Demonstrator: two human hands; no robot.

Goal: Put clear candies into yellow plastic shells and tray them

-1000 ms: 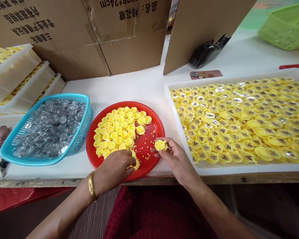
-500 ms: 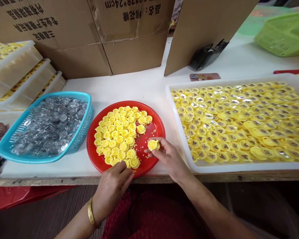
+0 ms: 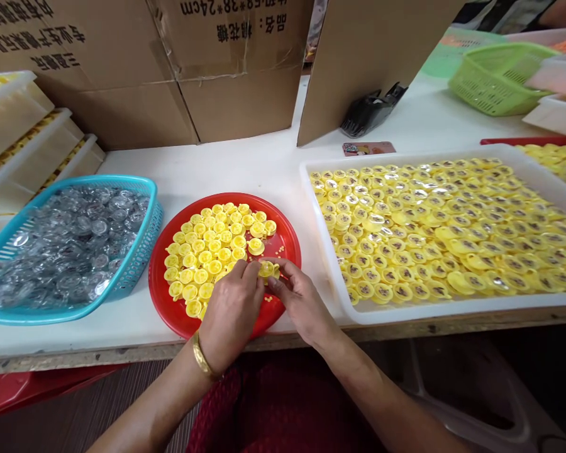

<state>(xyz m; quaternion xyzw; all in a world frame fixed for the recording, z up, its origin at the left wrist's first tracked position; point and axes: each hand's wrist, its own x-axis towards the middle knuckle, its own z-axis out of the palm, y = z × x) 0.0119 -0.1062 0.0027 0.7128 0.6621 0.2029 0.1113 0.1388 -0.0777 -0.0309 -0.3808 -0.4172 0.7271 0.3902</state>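
Over the red round tray point(image 3: 156, 277), my right hand point(image 3: 304, 299) holds a small yellow toy cup point(image 3: 267, 270) on a saucer between thumb and fingers. My left hand point(image 3: 233, 305), with a gold bangle at the wrist, is closed right at the cup's left side. Its fingertips are partly hidden, so what they pinch cannot be made out. Many yellow cups point(image 3: 199, 245) of the same kind fill the left and middle of the red tray. Tiny yellow bits lie scattered on its right part.
To the left stands a blue basket point(image 3: 144, 251) of clear plastic pieces, with stacked tubs point(image 3: 51, 141) behind. On the right, a white tray point(image 3: 327, 267) holds rows of yellow pieces. Cardboard point(image 3: 245, 107) walls the back; a black holder point(image 3: 370, 113) and a green basket point(image 3: 495, 82) stand beyond.
My left hand has risen from the tray's front edge to the cup. My right hand has brought the cup left to meet it. The view has shifted slightly right.
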